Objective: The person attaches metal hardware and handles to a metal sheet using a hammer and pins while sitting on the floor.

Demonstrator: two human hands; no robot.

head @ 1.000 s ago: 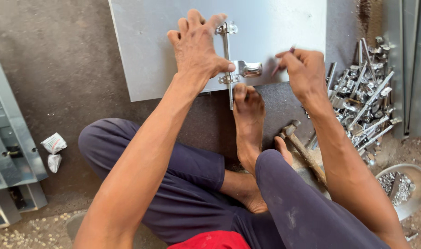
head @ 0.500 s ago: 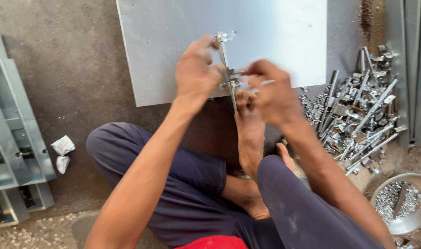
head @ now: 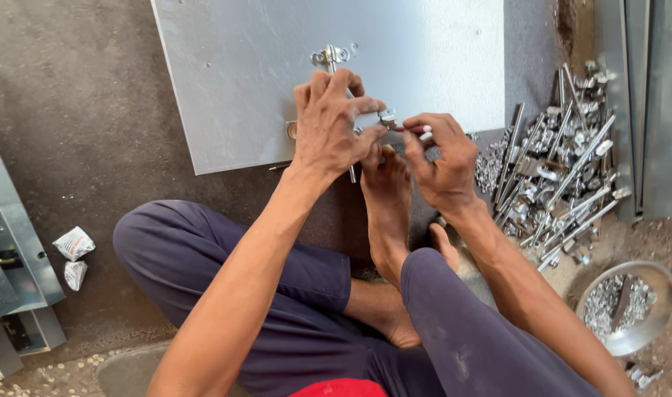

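- A long metal latch rod (head: 331, 66) is laid on the grey metal sheet (head: 226, 81), its long axis running roughly top to bottom in the head view, toward the person's foot (head: 386, 213).
- The middle of the rod is covered by the left hand (head: 329, 129); the fingers are curled together and pressed down on it, so it is pinned flat to the sheet.
- The bracket end of the rod is seen above the left fingers; a short lower end is seen below the palm.
- The right hand (head: 442, 158) is placed just right of the rod, with fingers pinched on a thin red-handled tool (head: 412, 129).
- The tool is held crosswise to the rod, its tip pointed left at a small fitting (head: 387, 116) beside the left fingertips.
- The left hand is nearer the rod; the right is just beside it.
- A pile of similar rods (head: 556, 176) is lying well right of the sheet, and a steel bowl of small parts (head: 630, 301) near the right forearm.
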